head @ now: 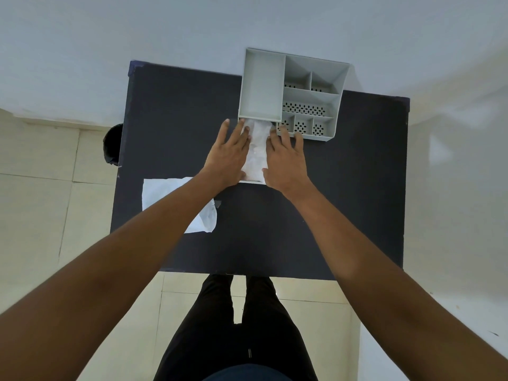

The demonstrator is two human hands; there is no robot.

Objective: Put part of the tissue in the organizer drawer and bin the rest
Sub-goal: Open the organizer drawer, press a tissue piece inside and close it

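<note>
At the far left, a round black bin (112,145) stands on the pale tiled floor, just beside the left edge of the dark rectangular table (343,202) and partly hidden by it. On the table's left half lies a flat white piece of tissue (162,193), its right part crossed by the person's left forearm. Further right, the left hand (226,158) lies palm down with fingers spread and extended, its inner edge touching a second piece of white crumpled tissue (257,152). That tissue sits in the pulled-out white drawer (251,182), which projects toward the person from under the tall left compartment of the grey plastic desk organizer (261,86). The right hand (287,160) lies on the other side of the same tissue, also flat and open, fingers reaching toward the organizer's front row of small perforated compartments. Neither hand pinches anything; both flank the tissue in the drawer, pressing at its sides. The organizer stands at the table's far edge against the light wall (110,50). Below the table, the person's dark trousers (233,325) show above the floor
</note>
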